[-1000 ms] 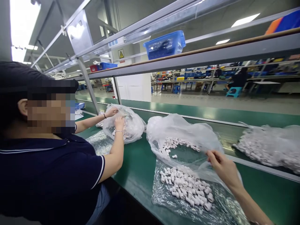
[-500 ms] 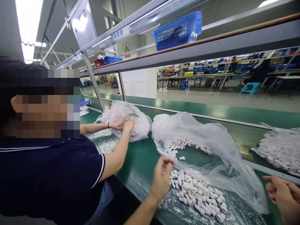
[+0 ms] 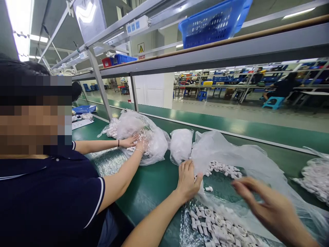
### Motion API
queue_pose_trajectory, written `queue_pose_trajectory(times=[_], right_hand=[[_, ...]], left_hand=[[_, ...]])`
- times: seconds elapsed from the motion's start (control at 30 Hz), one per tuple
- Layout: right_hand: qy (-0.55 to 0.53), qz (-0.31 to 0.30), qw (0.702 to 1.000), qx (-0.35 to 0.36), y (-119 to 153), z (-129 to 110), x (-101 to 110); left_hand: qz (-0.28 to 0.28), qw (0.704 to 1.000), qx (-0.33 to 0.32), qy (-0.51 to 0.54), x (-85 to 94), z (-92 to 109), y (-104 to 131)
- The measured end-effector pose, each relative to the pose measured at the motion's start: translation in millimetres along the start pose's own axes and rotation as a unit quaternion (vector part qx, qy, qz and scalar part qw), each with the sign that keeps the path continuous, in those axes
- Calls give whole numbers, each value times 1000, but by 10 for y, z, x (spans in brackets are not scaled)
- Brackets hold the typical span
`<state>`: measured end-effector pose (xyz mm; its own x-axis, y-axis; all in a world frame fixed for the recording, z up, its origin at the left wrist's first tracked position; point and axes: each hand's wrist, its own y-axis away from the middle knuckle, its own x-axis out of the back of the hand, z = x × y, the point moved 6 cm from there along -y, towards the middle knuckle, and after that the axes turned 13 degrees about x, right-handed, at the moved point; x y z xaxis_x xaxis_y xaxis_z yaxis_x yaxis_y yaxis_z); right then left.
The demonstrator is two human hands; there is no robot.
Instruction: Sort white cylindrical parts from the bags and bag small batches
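Observation:
My left hand [image 3: 189, 180] is at the left edge of a clear plastic bag [image 3: 231, 152], fingers bent and thumb apart, touching the film. Over the bag's right part hovers my right hand [image 3: 269, 209], fingers stretched out and slightly blurred, with nothing visible in it. Inside the bag lies a curved row of small white plastic pipe fittings [image 3: 223, 168], with a loose fitting [image 3: 209, 188] nearer me. In front, a larger pile of white fittings [image 3: 223, 228] rests on clear film.
At left, a co-worker [image 3: 51, 192] has both hands in another bag of white parts [image 3: 154, 144]. A filled white bag [image 3: 181, 144] stands between the two bags. More bagged parts [image 3: 317, 176] lie at right. Overhead, a shelf [image 3: 218, 51] carries a blue basket [image 3: 210, 25].
My right hand has moved left over the bag, its fingers opening from a closed pose. The left hand has unbent somewhat at the bag's edge. The view has shifted, and the bag lies flatter.

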<state>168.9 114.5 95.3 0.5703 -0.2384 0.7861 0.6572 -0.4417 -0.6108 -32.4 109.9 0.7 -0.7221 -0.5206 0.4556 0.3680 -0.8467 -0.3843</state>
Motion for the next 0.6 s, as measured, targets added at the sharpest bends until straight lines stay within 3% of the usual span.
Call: queue_pose_trajectory(times=[0.07,0.13,0.23,0.3,0.4,0.6], right_hand=[[-10,-44,988,146,-514,-515,-265],[42,-92,975,198,-915,-754,-625],[116,-235,955,136,-1319,-695,-1221],[142,-295,942,77,-1491,-568,-1468],[148,-311,937,59,-1678,-479,-1617],[136,-279,947,84,-1788,-491,-1603]], left_hand=[[-8,998,-45,-36,-21,42,46],[-8,997,-59,-47,-12,16,23],[-5,997,-66,-34,31,-47,-71],[12,999,-48,-15,82,-101,-137],[47,999,-3,-2,143,-190,-198],[97,995,29,7,209,-237,-193]])
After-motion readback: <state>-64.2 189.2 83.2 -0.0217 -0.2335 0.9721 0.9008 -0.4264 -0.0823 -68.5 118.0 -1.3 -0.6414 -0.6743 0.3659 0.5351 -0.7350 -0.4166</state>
